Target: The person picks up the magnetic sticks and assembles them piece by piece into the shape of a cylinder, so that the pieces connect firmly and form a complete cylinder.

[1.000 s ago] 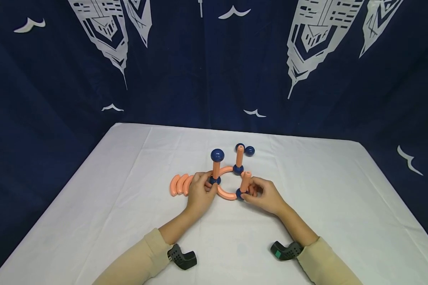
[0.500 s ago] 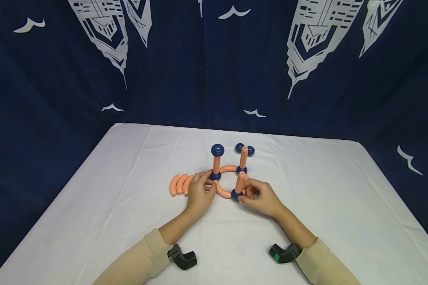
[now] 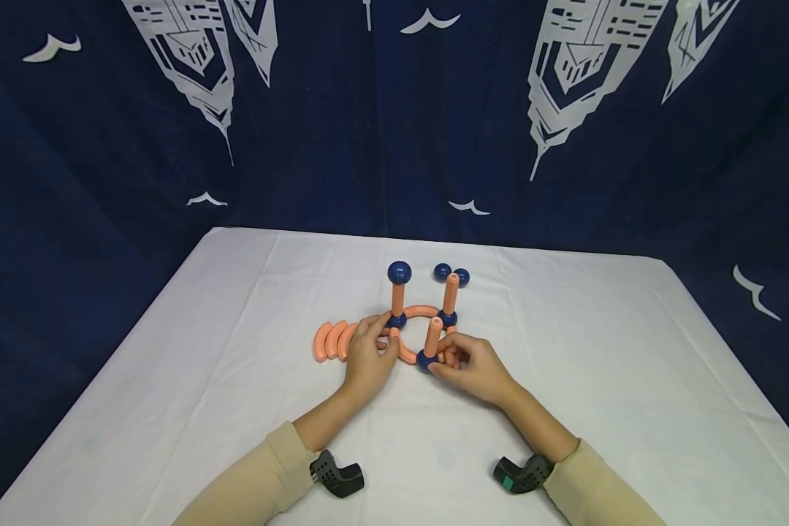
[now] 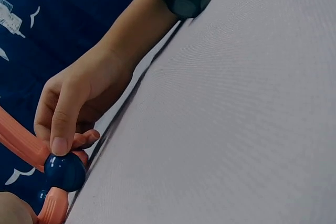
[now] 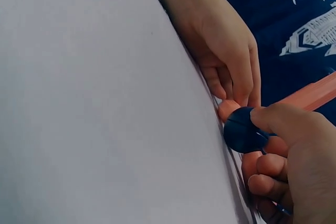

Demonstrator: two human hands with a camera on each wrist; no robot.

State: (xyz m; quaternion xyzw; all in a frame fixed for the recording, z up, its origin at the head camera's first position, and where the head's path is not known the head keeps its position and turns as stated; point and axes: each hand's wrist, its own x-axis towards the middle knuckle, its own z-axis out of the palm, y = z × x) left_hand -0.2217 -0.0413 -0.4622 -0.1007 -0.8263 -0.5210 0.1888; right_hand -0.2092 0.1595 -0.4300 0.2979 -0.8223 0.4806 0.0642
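In the head view, blue balls and curved orange rods join into a ring on the table. Three straight orange rods stand up from its balls; the left one bears a larger-looking blue ball on top. My right hand pinches the front blue ball, its thumb pressed on the ball in the left wrist view. With thumb and forefinger, my left hand holds the ring's left side, around the left blue ball and the curved rod below it. The straight front rod leans slightly.
Several loose curved orange rods lie in a row left of the ring, partly behind my left hand. Two loose blue balls sit behind the ring. The table has a white cloth; a dark blue printed curtain hangs beyond.
The ring has turned clockwise as seen from above. Its front ball has come left with my right hand, the left post has shifted away, and the back post has moved right.
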